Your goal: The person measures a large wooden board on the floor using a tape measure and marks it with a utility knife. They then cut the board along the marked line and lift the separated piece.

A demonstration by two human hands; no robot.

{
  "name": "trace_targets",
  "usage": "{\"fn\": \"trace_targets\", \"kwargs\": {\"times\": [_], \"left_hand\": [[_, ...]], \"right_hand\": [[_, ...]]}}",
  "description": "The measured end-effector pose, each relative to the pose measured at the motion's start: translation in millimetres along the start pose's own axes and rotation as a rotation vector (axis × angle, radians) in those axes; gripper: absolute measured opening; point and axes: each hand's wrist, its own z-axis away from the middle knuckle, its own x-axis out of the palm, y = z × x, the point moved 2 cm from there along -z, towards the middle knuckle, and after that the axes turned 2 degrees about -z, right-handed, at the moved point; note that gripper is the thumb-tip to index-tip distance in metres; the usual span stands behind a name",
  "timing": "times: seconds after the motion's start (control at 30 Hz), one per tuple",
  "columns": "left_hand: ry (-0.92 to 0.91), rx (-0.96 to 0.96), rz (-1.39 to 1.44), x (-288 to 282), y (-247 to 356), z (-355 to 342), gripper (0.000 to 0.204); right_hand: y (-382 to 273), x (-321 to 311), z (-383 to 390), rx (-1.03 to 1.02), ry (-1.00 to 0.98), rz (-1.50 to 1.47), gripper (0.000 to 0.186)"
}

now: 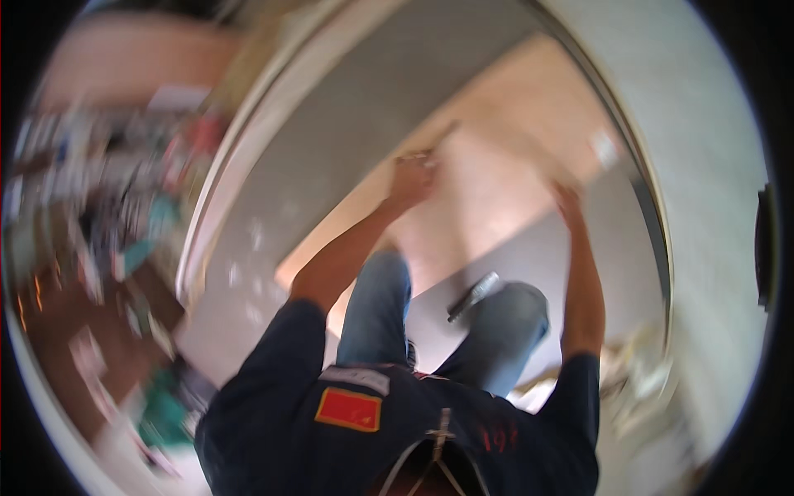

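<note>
A long tan board (496, 124) lies slantwise in front of my knees on a grey surface (331, 116). My left hand (413, 175) is over the board, its fingers closed around a thin dark stick-like thing (449, 132) whose kind is blurred. My right hand (567, 201) is at the board's near right edge; motion smears its fingers, and I cannot tell whether it holds anything. A faint darker band runs across the board between the hands. Beside my right knee lies a small silver and black hand tool (474, 298), its kind unclear.
My jeans-clad knees (376, 298) are bent close to the board's near edge. A pale raised rim (217, 186) bounds the grey surface on the left, with blurred clutter (107, 190) beyond it. A pale wall (703, 165) stands at the right. Crumpled pale material (637, 372) lies at lower right.
</note>
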Motion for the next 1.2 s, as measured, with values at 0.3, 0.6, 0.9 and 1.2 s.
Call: {"fn": "trace_targets", "kwargs": {"times": [0.3,0.6,0.9,1.2], "left_hand": [[0.332,-1.212,0.242,-18,-57,330,0.042],[0.005,-1.094,0.216,117,-110,625,0.034],[0.442,-1.670,0.941,88,-76,686,0.044],[0.382,-1.653,1.073,49,-65,682,0.043]], "right_hand": [[-34,22,13,0.242,0.210,-0.090,0.019],[-53,-78,-20,-1.012,0.891,0.959,0.068],[-142,-75,-60,-0.352,0.303,0.873,0.065],[-156,-87,-74,-0.232,0.354,0.974,0.052]]}}
